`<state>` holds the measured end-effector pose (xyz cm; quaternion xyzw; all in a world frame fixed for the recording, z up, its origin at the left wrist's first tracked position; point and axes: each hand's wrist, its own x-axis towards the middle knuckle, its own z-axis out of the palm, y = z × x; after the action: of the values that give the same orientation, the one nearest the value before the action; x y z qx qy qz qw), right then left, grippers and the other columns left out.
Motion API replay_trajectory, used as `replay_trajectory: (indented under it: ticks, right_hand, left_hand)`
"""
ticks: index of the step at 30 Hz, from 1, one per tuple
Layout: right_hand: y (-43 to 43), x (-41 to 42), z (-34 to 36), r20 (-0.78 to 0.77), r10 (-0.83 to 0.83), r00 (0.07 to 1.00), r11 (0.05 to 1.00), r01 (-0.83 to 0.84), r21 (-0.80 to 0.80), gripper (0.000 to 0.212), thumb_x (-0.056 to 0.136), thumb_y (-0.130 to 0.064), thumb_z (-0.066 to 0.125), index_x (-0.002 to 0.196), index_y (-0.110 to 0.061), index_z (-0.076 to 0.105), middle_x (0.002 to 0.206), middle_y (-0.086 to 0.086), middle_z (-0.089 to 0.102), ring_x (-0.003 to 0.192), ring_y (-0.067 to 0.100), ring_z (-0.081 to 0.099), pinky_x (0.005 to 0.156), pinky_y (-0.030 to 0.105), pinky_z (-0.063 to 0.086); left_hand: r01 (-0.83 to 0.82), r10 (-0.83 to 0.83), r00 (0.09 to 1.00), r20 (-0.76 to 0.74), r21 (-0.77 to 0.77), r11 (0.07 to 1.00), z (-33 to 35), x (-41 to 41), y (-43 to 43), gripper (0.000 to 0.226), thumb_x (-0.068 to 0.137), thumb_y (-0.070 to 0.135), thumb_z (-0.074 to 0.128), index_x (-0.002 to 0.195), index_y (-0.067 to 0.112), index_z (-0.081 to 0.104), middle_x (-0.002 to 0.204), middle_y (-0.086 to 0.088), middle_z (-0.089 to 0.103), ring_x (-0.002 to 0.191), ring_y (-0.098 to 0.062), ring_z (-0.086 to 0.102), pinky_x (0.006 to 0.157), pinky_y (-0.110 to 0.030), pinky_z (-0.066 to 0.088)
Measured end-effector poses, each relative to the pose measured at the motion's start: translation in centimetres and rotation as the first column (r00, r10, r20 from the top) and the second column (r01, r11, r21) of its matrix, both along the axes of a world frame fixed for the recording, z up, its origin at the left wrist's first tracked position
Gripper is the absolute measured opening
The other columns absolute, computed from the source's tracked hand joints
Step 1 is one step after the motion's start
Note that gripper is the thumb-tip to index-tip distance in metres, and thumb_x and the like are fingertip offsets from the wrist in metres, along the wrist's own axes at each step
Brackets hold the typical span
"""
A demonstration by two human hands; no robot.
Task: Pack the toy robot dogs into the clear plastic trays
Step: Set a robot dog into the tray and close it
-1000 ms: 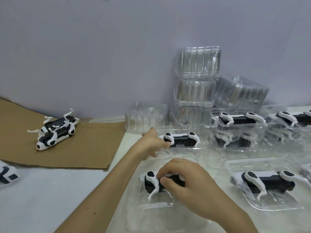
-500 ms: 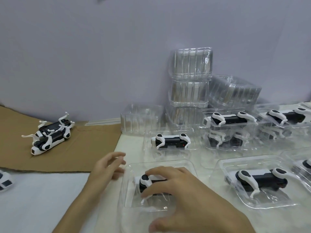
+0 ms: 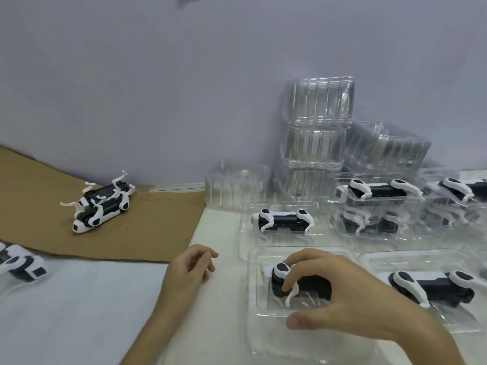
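Observation:
A black and white toy robot dog (image 3: 281,271) lies in the near clear tray (image 3: 253,335). My right hand (image 3: 342,293) covers it, with the fingers curled over its back and front leg and the thumb spread out over the tray's front rim. My left hand (image 3: 189,270) rests on the white table left of that tray, loosely curled and holding nothing. Two loose dogs (image 3: 102,206) lie piled on the cardboard (image 3: 39,180) at the left. Another loose dog (image 3: 21,262) is cut off by the left edge.
Filled trays surround the near one: one dog (image 3: 284,219) behind it, one dog (image 3: 432,285) to its right, and stacked ones (image 3: 376,191) at the back right. Empty clear trays (image 3: 319,127) are stacked against the wall, and a single empty one (image 3: 234,188) stands beside them.
My left hand has drawn back from the filled tray behind to the table left of the near tray. My right hand has loosened on the dog, and its thumb has spread away.

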<state>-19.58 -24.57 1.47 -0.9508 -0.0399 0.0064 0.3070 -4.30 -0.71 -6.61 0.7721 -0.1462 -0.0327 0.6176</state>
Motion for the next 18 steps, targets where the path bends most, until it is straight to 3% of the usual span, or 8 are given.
replay_trajectory:
  ticks: [3,6,9,11,12,14,16,18]
  right_hand:
    - [0.7,0.4,-0.1,0.171,-0.08,0.982,0.996,0.074,0.038,0.039,0.069,-0.076,0.065,0.091,-0.045,0.071,0.112,-0.033,0.059,0.108,-0.006,0.057,0.091,0.021,0.045]
    - [2.0,0.8,-0.3,0.418,-0.169,0.893,0.983,0.12,0.14,0.024,0.092,-0.054,0.059,0.079,-0.036,0.068,0.094,-0.023,0.067,0.098,0.004,0.063,0.089,0.034,0.046]
    - [3.0,0.9,-0.5,0.509,-0.158,0.846,0.983,0.087,0.16,0.022,0.093,-0.045,0.057,0.076,-0.033,0.065,0.085,-0.017,0.067,0.089,0.01,0.064,0.082,0.032,0.046]
    - [3.3,1.0,-0.5,0.521,-0.143,0.841,0.984,0.065,0.166,0.024,0.091,-0.047,0.054,0.075,-0.032,0.065,0.083,-0.014,0.066,0.087,0.012,0.064,0.077,0.027,0.044]
    - [3.4,1.0,-0.5,0.523,-0.142,0.841,0.983,0.058,0.174,0.025,0.091,-0.047,0.054,0.074,-0.032,0.065,0.081,-0.013,0.065,0.085,0.013,0.063,0.075,0.026,0.044]
    - [3.4,0.9,-0.3,0.527,-0.145,0.837,0.983,0.059,0.177,0.023,0.088,-0.047,0.056,0.074,-0.032,0.066,0.081,-0.014,0.065,0.085,0.013,0.064,0.076,0.028,0.045]
    - [3.3,0.9,-0.1,0.465,-0.121,0.877,0.985,0.049,0.163,0.019,0.083,-0.052,0.062,0.081,-0.035,0.071,0.094,-0.02,0.067,0.096,0.008,0.064,0.082,0.025,0.046]
    - [3.3,1.1,-0.1,0.284,-0.031,0.958,0.994,0.0,0.109,0.031,0.075,-0.068,0.063,0.103,-0.056,0.068,0.122,-0.036,0.055,0.12,-0.007,0.051,0.096,0.02,0.041]
  left_hand:
    - [0.009,-0.01,1.0,0.014,0.056,0.998,0.1,-0.4,-0.1,0.023,0.101,0.009,0.055,0.087,0.015,0.073,0.071,-0.002,0.065,0.064,-0.012,0.055,0.065,-0.022,0.046]
    - [-0.066,0.063,0.99,-0.123,-0.023,0.998,1.0,1.0,0.0,0.025,0.101,0.005,0.053,0.087,0.011,0.073,0.068,-0.001,0.067,0.058,-0.011,0.06,0.054,-0.021,0.045]
    - [-0.121,0.107,0.965,-0.241,-0.044,0.992,2.3,4.0,0.8,0.019,0.099,0.005,0.054,0.093,0.011,0.071,0.078,-0.006,0.07,0.053,-0.016,0.064,0.045,-0.022,0.044]
    - [-0.196,0.204,0.975,-0.085,0.096,0.976,2.7,6.7,1.9,0.013,0.095,0.006,0.06,0.095,0.015,0.069,0.089,-0.005,0.068,0.067,-0.02,0.066,0.056,-0.027,0.05]
    - [-0.264,0.261,0.964,0.04,0.221,0.939,2.9,8.2,2.9,0.012,0.093,0.008,0.064,0.1,0.017,0.068,0.101,-0.005,0.067,0.086,-0.023,0.067,0.071,-0.031,0.052]
    - [-0.394,0.3,0.918,0.257,0.519,0.759,3.7,11.2,5.3,0.032,0.09,0.016,0.069,0.121,0.016,0.064,0.128,-0.009,0.059,0.118,-0.03,0.057,0.096,-0.039,0.044]
    - [-0.392,0.292,0.92,0.263,0.639,0.661,4.6,13.0,7.1,0.048,0.091,0.024,0.07,0.136,0.014,0.055,0.14,-0.014,0.052,0.125,-0.033,0.053,0.101,-0.041,0.041]
    - [-0.288,0.27,0.956,0.113,0.53,0.798,5.5,12.3,6.9,0.038,0.094,0.027,0.068,0.131,0.02,0.06,0.134,-0.012,0.06,0.112,-0.026,0.063,0.094,-0.038,0.047]
